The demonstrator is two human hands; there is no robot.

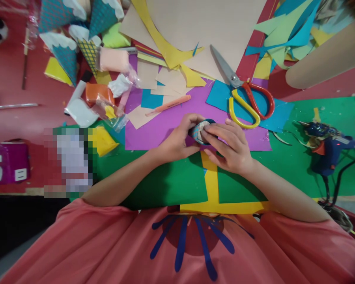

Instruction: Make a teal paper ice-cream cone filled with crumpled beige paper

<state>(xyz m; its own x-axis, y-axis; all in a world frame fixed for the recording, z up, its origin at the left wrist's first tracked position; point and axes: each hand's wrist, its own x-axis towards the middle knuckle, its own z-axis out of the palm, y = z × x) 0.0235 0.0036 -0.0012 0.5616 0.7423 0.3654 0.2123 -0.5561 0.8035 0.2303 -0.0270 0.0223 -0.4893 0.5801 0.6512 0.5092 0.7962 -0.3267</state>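
A small blue patterned paper cone (pixel 199 133) with a pale patch on its side is held between both hands in front of my chest. My left hand (pixel 182 138) curls round its left side, thumb and fingers closed on it. The fingers of my right hand (pixel 230 146) press on the cone from the right, covering part of it. Beneath the hands lie purple paper (pixel 154 136) and green paper (pixel 171 177). Scissors (pixel 236 81) with one red and one yellow handle rest just beyond my right hand. An orange marker (pixel 168 105) lies past my left hand.
Several finished paper cones (pixel 63 55) with white tops lie at the upper left, near an orange clay packet (pixel 99 94). At the right is a blue glue gun (pixel 328 154) with a cord. A cardboard tube (pixel 322 59) and paper scraps (pixel 281 31) occupy the upper right.
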